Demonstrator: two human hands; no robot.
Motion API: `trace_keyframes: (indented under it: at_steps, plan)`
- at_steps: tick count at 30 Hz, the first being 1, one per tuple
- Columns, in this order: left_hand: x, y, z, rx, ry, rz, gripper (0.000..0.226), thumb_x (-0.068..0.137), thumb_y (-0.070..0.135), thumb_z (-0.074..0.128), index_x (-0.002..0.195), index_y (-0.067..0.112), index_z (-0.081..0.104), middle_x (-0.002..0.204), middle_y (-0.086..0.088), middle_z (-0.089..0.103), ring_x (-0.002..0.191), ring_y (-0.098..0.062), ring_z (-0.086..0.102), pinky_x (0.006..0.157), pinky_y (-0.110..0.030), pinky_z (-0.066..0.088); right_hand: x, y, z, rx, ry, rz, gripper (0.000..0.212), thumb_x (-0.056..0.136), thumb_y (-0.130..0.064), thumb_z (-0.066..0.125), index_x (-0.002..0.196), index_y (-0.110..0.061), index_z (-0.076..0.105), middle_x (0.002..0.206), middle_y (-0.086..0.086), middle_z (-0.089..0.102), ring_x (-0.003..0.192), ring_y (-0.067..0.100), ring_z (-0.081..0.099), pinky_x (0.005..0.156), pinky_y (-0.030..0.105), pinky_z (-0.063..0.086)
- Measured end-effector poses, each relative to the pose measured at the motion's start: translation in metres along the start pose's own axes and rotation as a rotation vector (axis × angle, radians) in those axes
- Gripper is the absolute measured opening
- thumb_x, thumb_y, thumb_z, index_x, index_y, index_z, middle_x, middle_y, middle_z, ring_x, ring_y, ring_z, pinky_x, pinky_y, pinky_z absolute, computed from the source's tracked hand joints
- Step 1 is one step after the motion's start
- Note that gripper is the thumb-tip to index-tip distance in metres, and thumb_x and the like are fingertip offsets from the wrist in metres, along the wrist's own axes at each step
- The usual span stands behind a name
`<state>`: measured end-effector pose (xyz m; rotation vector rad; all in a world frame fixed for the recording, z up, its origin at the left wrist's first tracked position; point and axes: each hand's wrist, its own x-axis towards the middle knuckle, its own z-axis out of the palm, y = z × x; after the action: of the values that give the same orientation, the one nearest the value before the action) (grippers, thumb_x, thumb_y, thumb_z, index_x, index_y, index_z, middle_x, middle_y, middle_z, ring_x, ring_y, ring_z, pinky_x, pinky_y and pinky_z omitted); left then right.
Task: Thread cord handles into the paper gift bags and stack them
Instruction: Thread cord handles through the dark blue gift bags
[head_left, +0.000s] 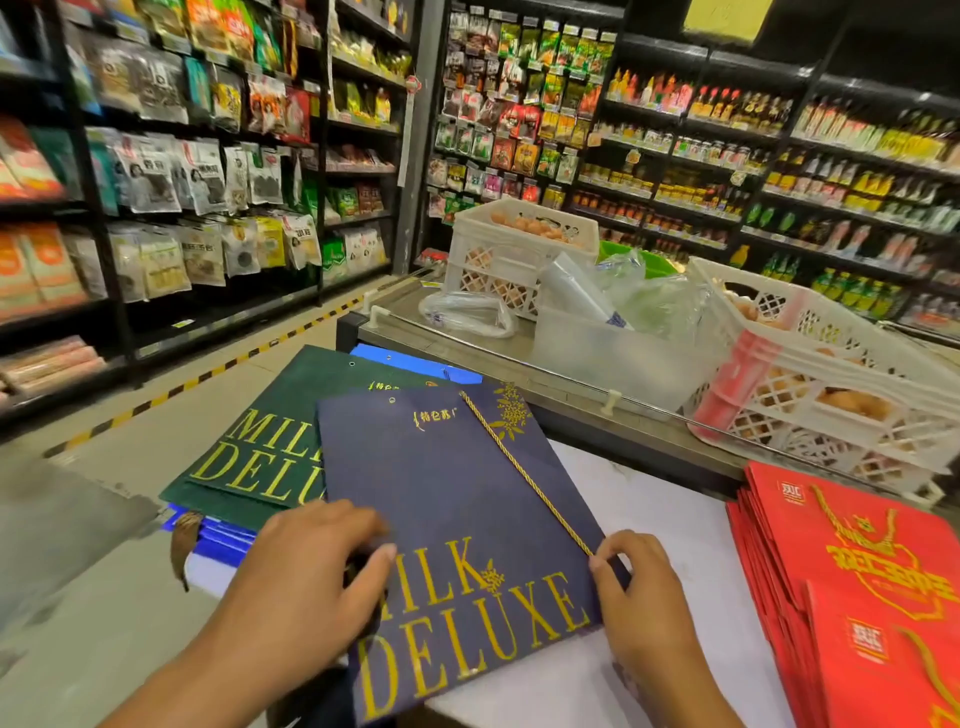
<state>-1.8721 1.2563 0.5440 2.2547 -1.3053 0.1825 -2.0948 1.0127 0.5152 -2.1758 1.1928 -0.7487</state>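
Shop aisle, white counter (670, 525): I'm steadying navy bag (447, 499), flat, light, stiff card, left hand (311, 566) pressing near edge; right hand (631, 582) pinching slippery gold cord (524, 475) end, best hold.

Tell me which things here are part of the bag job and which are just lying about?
Part of the job: navy bag, gold cord, green bags, red bag stack, left hand, right hand.

Lying about: egg crates, clear tub, plastic wrap, store shelves.

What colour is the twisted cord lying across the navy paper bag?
Gold twisted cord, clearest in the head view.
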Motion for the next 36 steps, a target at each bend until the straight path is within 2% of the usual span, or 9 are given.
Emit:
trace_keyframes:
  at_steps: [4,9,12,15,18,22,30,34,36]
  plan:
    - [0.050,-0.015,-0.004,-0.032,0.115,-0.026,0.020,0.090,0.038,0.061,0.106,0.028,0.068,0.107,0.007,0.062,0.105,-0.021,0.057,0.086,-0.040,0.051,0.001,0.012,-0.011,-0.076,-0.038,-0.025,0.022,0.103,-0.011,0.058,0.088,-0.026,0.060,0.109,-0.009,0.053,0.095,0.006,0.059,0.072,0.011,0.045]
    - [0.107,-0.026,0.000,0.090,-0.167,-0.169,0.063,0.088,0.050,0.071,0.144,0.033,0.047,0.146,0.003,0.053,0.134,-0.026,0.049,0.103,-0.047,0.049,0.001,0.018,-0.019,-0.303,-0.052,-0.084,0.017,0.106,-0.016,0.053,0.091,-0.025,0.057,0.117,-0.013,0.046,0.096,0.007,0.056,0.076,0.014,0.048]
    - [0.116,-0.020,0.011,0.164,-0.251,-0.163,0.063,0.087,0.060,0.068,0.142,0.035,0.046,0.134,0.002,0.058,0.129,-0.026,0.052,0.100,-0.048,0.048,-0.007,0.012,-0.016,-0.479,0.034,-0.150,0.011,0.104,-0.023,0.053,0.095,-0.029,0.058,0.112,-0.013,0.049,0.097,0.015,0.054,0.082,0.031,0.049]
    - [0.117,-0.011,0.014,0.225,-0.194,-0.199,0.058,0.086,0.064,0.068,0.133,0.033,0.051,0.126,0.001,0.057,0.124,-0.026,0.054,0.099,-0.050,0.045,-0.019,0.006,-0.014,-0.165,-0.071,-0.126,0.020,0.102,-0.021,0.056,0.084,-0.029,0.056,0.075,-0.004,0.062,0.070,0.016,0.058,0.062,0.029,0.046]
    - [0.113,-0.005,0.015,0.191,-0.213,-0.216,0.044,0.086,0.064,0.068,0.109,0.029,0.054,0.109,0.001,0.056,0.105,-0.025,0.059,0.085,-0.042,0.049,-0.035,-0.008,-0.012,0.154,-0.204,-0.096,0.014,0.100,-0.016,0.058,0.091,-0.025,0.063,0.063,0.005,0.063,0.060,0.019,0.060,0.058,0.031,0.047]
    - [0.104,-0.005,0.008,0.016,-0.215,-0.237,0.034,0.092,0.053,0.068,0.091,0.025,0.049,0.091,0.002,0.059,0.083,-0.021,0.058,0.064,-0.036,0.044,-0.041,-0.016,-0.006,0.245,-0.353,-0.067,0.033,0.101,-0.005,0.054,0.090,-0.027,0.075,0.063,0.009,0.069,0.058,0.010,0.058,0.061,0.024,0.047]
    - [0.064,-0.013,0.004,-0.677,-0.003,-0.431,0.018,0.096,0.024,0.071,0.085,0.013,0.063,0.078,-0.011,0.068,0.068,-0.021,0.057,0.065,-0.035,0.040,-0.037,-0.019,-0.014,0.646,-0.419,0.122,0.044,0.095,0.020,0.042,0.092,-0.003,0.079,0.085,0.024,0.075,0.050,0.022,0.049,0.048,0.027,0.041]
    - [0.032,0.001,0.019,-0.886,0.068,-0.503,0.009,0.101,0.016,0.064,0.099,0.024,0.061,0.067,-0.001,0.061,0.068,-0.022,0.059,0.064,-0.036,0.042,-0.043,-0.019,-0.012,0.651,-0.408,0.100,0.027,0.086,0.016,0.062,0.097,-0.003,0.078,0.091,0.018,0.079,0.064,0.022,0.065,0.059,0.030,0.054]
    - [0.018,0.007,0.026,-0.803,0.050,-0.448,0.019,0.101,0.018,0.063,0.110,0.035,0.059,0.066,0.002,0.059,0.068,-0.020,0.061,0.066,-0.038,0.046,-0.047,-0.019,-0.010,0.598,-0.383,0.084,0.022,0.085,0.011,0.071,0.093,-0.008,0.079,0.085,0.015,0.078,0.068,0.021,0.068,0.062,0.029,0.055]
